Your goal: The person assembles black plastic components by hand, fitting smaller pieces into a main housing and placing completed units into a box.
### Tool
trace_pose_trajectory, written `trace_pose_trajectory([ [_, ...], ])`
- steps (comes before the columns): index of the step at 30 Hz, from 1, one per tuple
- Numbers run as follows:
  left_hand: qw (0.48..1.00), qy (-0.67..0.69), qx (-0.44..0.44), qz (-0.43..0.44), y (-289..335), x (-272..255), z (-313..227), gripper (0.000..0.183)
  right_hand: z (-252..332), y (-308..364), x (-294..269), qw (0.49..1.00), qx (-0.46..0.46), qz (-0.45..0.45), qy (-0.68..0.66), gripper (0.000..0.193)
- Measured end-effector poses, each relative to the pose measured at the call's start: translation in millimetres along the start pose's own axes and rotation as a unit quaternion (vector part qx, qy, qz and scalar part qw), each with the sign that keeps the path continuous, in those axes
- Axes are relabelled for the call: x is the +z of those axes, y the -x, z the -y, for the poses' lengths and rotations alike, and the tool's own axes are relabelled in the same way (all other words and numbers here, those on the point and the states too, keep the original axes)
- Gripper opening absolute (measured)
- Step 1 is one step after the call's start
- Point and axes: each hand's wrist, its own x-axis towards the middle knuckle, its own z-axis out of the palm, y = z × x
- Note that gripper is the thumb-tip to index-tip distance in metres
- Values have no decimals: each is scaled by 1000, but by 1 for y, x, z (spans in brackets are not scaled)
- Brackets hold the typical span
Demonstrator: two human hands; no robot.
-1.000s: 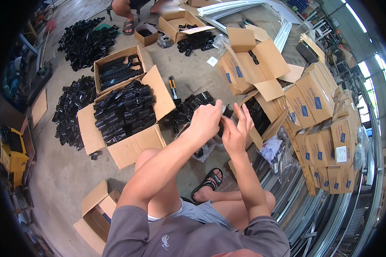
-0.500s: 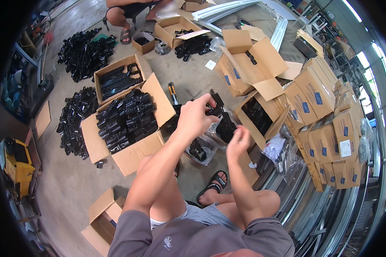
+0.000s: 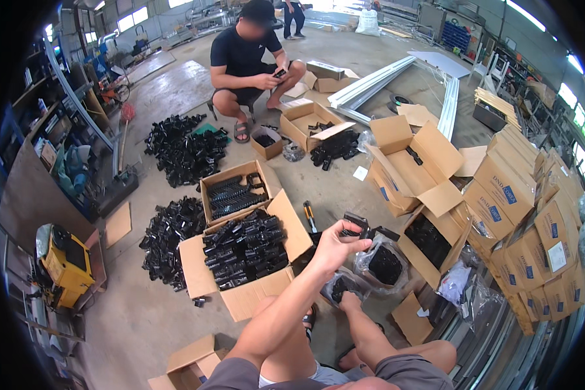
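- Head view: the left hand (image 3: 331, 246) is raised above the floor, fingers curled closed around a small black plastic part (image 3: 356, 224) pinched at its fingertips, just above the open clear bag (image 3: 383, 263) of like parts.
- The right hand (image 3: 350, 300) is low, reaching down into a second clear bag (image 3: 342, 286) between the knees; whether its fingers are closed on a piece I cannot tell, since the bag and wrist hide them.
- To do this well, I judge the held part should stay gripped by its edges, so that its shape can be checked before it is set down, and the lower hand should pull out one piece at a time rather than a clump.
- The big open carton (image 3: 240, 257), just left of the raised hand, holds black parts laid in neat rows; a piece added there should probably lie in the same direction as its neighbours.
- A screwdriver-like tool (image 3: 310, 216) lies on the floor between the carton and the raised hand; it is best kept clear of the elbow.
- A smaller filled carton (image 3: 231, 192) sits behind the big one, and loose black heaps (image 3: 169, 240) lie to its left.
- Another person (image 3: 250, 62) squats well apart at the far side, handling something small.
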Motion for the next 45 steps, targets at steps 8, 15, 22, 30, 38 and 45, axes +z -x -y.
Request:
trace_pose_trajectory([
  [8, 998, 38, -43, 31, -5, 13, 2, 37, -30, -23, 20, 998, -49, -4, 37, 25],
  [15, 997, 43, -42, 38, -2, 15, 7, 36, -25, -6, 2, 995, -82, 46, 45, 26],
  [22, 995, 93, -41, 20, 5, 5, -1, 34, -15, 3, -4, 996, -90, -20, 9, 28],
  [30, 998, 30, -59, -18, 0, 41, 8, 44, -60, 37, -29, 956, -102, -225, -157, 20],
  [38, 996, 77, 35, 33, 22, 21, 17, 30, -5, 158, -195, 746, -178, -279, -578, 13],
  [45, 992, 95, 49, 65, 10, 53, 40, 27, -2, 220, -299, 707, -280, -256, -597, 15],
])
